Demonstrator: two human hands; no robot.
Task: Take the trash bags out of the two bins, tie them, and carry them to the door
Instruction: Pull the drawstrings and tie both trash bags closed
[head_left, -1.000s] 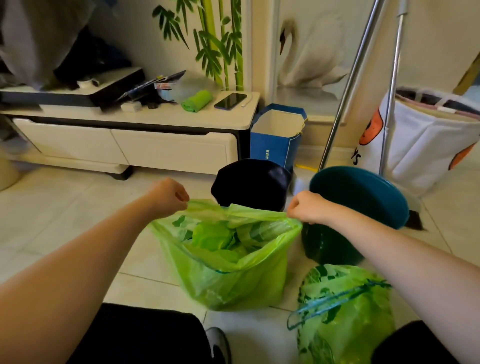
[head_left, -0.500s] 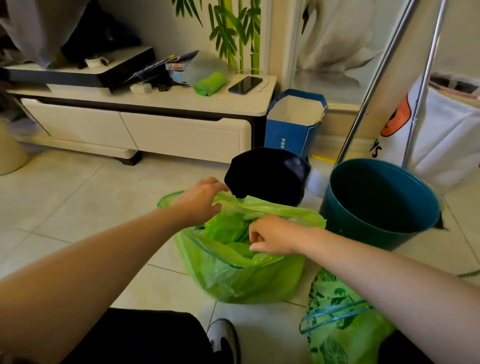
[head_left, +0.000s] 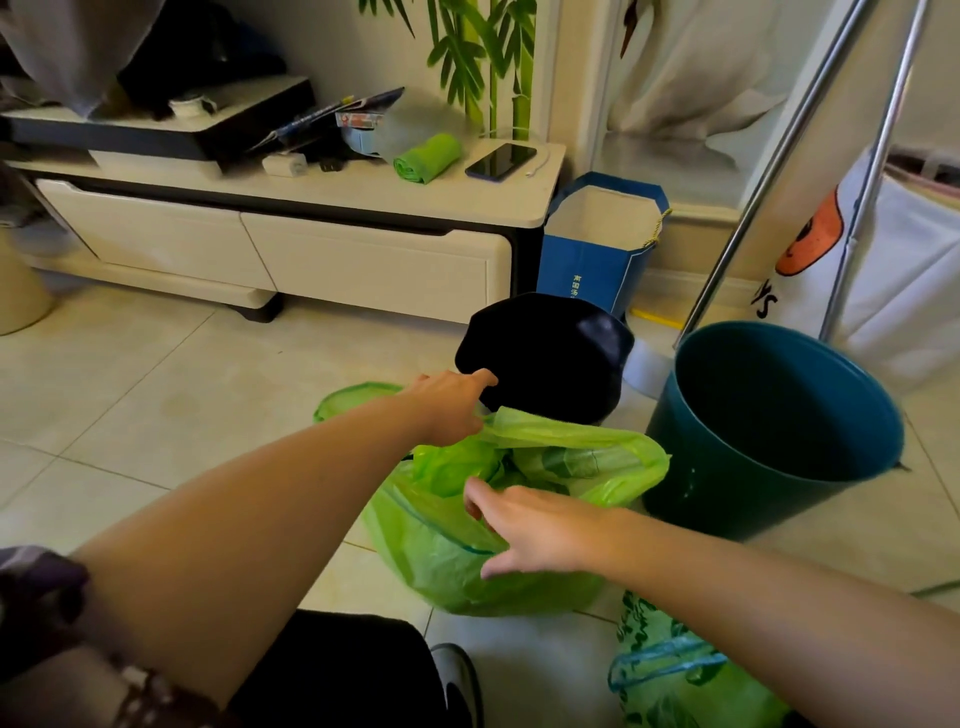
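A translucent green trash bag (head_left: 467, 561), full and crumpled, is seen standing on the tiled floor (head_left: 156, 415) near the middle of the scene, its mouth open and turned upward, its long axis roughly upright. A darker drawstring line is visible across its near wall. The far rim of the bag is pinched by the left hand (head_left: 452, 405), with the index finger stretched out toward the black bin (head_left: 550, 353) just beyond. The right hand (head_left: 540, 530) is held with fingers spread and loose against the near rim; whether any plastic is gripped by it cannot be told. The two hands are apart, on opposite edges of the mouth. To the right, a teal bin (head_left: 769, 441) is seen tilted, its opening turned toward the camera. A second green bag (head_left: 691, 686), with a blue drawstring, lies at the near right edge, partly hidden by the right forearm.
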